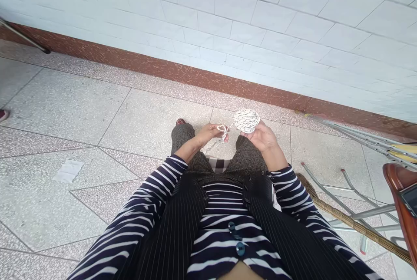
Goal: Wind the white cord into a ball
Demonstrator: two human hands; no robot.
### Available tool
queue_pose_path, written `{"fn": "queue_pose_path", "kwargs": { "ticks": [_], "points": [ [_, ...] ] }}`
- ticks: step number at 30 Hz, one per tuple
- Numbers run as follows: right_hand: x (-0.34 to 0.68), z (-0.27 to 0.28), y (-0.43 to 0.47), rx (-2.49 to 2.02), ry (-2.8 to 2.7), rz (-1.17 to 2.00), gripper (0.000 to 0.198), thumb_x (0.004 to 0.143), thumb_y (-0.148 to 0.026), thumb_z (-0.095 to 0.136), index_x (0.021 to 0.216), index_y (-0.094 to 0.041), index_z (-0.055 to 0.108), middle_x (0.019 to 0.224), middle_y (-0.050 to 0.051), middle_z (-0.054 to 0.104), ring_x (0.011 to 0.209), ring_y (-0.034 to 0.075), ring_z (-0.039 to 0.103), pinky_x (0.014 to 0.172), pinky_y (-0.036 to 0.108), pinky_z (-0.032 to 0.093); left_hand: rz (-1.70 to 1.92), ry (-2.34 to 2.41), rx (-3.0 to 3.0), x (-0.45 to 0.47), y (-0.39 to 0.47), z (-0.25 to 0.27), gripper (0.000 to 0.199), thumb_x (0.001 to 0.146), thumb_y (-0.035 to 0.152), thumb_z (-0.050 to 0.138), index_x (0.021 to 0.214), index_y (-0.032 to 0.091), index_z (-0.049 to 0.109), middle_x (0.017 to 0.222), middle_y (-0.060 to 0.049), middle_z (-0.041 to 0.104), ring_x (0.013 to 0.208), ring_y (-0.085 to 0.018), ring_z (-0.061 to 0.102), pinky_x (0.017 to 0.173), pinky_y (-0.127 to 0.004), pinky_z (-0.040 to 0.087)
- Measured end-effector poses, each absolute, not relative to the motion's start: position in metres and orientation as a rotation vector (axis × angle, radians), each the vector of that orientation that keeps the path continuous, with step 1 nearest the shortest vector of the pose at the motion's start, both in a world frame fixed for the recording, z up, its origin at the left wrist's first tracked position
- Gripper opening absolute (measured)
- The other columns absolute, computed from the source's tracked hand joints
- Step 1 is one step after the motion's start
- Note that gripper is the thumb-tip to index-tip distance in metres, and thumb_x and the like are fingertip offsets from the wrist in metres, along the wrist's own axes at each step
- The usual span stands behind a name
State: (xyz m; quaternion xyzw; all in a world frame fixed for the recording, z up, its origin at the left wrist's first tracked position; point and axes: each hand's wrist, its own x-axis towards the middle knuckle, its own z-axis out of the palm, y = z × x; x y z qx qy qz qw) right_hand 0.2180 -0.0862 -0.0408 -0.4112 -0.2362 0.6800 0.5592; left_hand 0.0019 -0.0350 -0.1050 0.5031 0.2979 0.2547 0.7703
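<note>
My right hand (263, 136) is wrapped round the lower right side of a ball of white yarn (246, 120) with dark flecks. A strand runs from the ball's left side to a small looped piece of yarn (223, 131). The thumb and fingers of my left hand (208, 133) pinch that looped piece. A thin tail of yarn hangs below the left fingers. Both hands are held above my knees, a short way apart.
A white tiled wall (208, 32) with a reddish-brown skirting (182, 69) stands ahead. To the right are folded metal legs (352, 130), a stool or chair (395, 189) and a broom (355, 223). A white paper (69, 170) lies on the speckled floor (84, 110).
</note>
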Motion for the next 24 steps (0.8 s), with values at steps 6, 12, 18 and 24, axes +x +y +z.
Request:
{"fn": "queue_pose_path", "kwargs": {
  "ticks": [6, 12, 18, 24],
  "points": [
    [0.224, -0.038, -0.078, -0.994, -0.536, 1.523, 0.041, 0.069, -0.028, 0.07, 0.109, -0.026, 0.061, 0.108, 0.004, 0.074, 0.094, 0.025, 0.071, 0.064, 0.032, 0.058, 0.522, 0.691, 1.067, -0.009, -0.044, -0.11, 0.042, 0.076, 0.048, 0.08, 0.095, 0.012, 0.072, 0.076, -0.006, 0.073, 0.076, -0.017, 0.067, 0.084, -0.032, 0.047],
    [0.227, -0.032, -0.075, -0.98, -0.507, 1.499, 0.041, 0.068, -0.025, 0.071, 0.108, -0.026, 0.061, 0.108, 0.003, 0.073, 0.091, 0.023, 0.071, 0.063, 0.031, 0.059, 0.492, 0.733, 1.108, -0.008, -0.041, -0.111, 0.047, 0.072, 0.045, 0.082, 0.103, 0.012, 0.071, 0.077, -0.005, 0.074, 0.079, -0.017, 0.067, 0.084, -0.032, 0.044],
    [0.24, -0.014, -0.064, -0.884, -0.496, 1.402, 0.042, 0.069, -0.025, 0.073, 0.109, -0.028, 0.06, 0.106, 0.002, 0.074, 0.09, 0.023, 0.072, 0.06, 0.029, 0.059, 0.529, 0.812, 1.187, -0.009, -0.037, -0.109, 0.042, 0.076, 0.049, 0.077, 0.094, 0.011, 0.073, 0.07, -0.004, 0.071, 0.066, -0.014, 0.059, 0.067, -0.027, 0.04],
    [0.264, 0.008, -0.057, -0.818, -0.545, 1.27, 0.041, 0.07, -0.027, 0.072, 0.109, -0.03, 0.062, 0.111, 0.002, 0.072, 0.09, 0.022, 0.072, 0.059, 0.028, 0.058, 0.52, 0.839, 1.23, -0.025, -0.038, -0.12, 0.04, 0.08, 0.048, 0.07, 0.097, 0.011, 0.072, 0.067, -0.004, 0.07, 0.067, -0.015, 0.06, 0.068, -0.027, 0.041]
  ]
}}
